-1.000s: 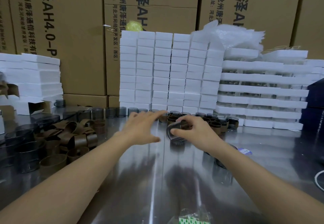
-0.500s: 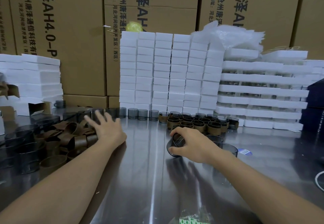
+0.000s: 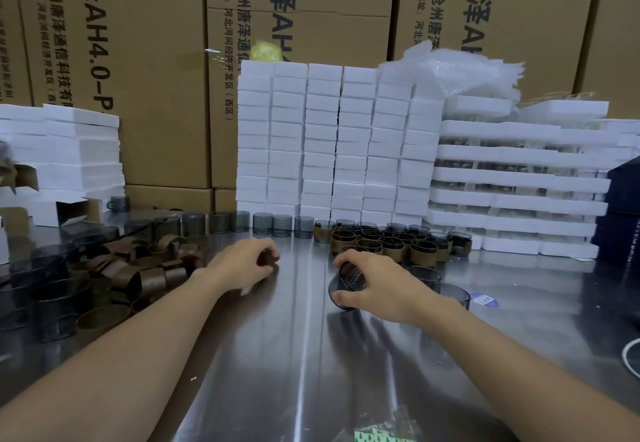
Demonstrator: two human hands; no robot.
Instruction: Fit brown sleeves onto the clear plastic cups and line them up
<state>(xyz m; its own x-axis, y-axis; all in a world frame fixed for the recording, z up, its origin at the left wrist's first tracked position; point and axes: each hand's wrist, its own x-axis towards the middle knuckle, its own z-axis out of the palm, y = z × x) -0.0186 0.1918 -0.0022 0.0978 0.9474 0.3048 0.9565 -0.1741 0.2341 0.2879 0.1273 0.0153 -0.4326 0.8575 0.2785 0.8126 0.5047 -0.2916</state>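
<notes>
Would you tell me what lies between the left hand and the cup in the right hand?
Nothing; the head view shows only bare steel table between the left hand and the held cup.

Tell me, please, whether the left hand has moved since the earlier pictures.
Yes. The left hand has come rightward off the sleeve pile, gripping a brown sleeve.
</notes>
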